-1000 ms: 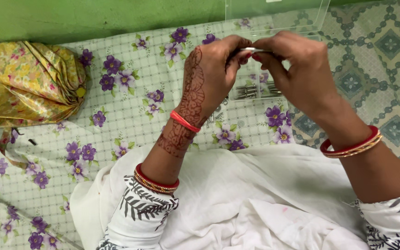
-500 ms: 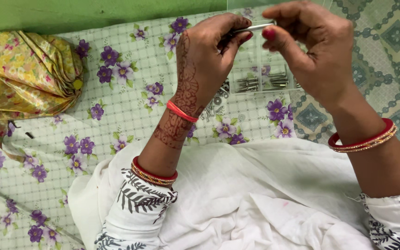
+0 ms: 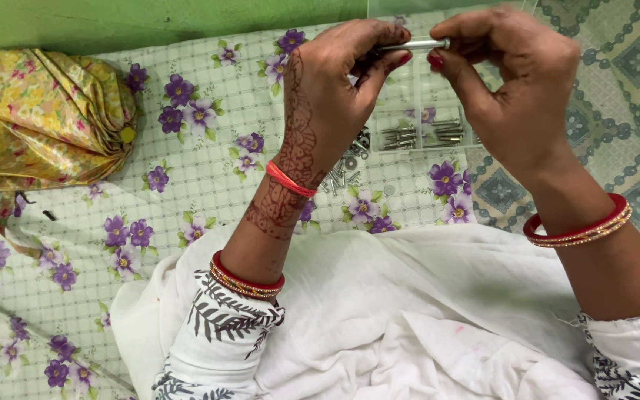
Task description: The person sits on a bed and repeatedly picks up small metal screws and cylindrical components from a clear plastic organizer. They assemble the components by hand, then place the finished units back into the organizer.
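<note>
Both hands meet above the clear plastic box (image 3: 416, 111): the left hand (image 3: 335, 89) pinches one end of a short metal bolt (image 3: 412, 46) and the right hand (image 3: 512, 89) grips the other. The bolt's long axis lies level, running straight from one hand to the other, so neither is nearer. Under them the box holds more bolts (image 3: 424, 135); loose screws (image 3: 346, 167) lie just left of the box on the floral cloth (image 3: 187, 192), with open cloth beyond.
</note>
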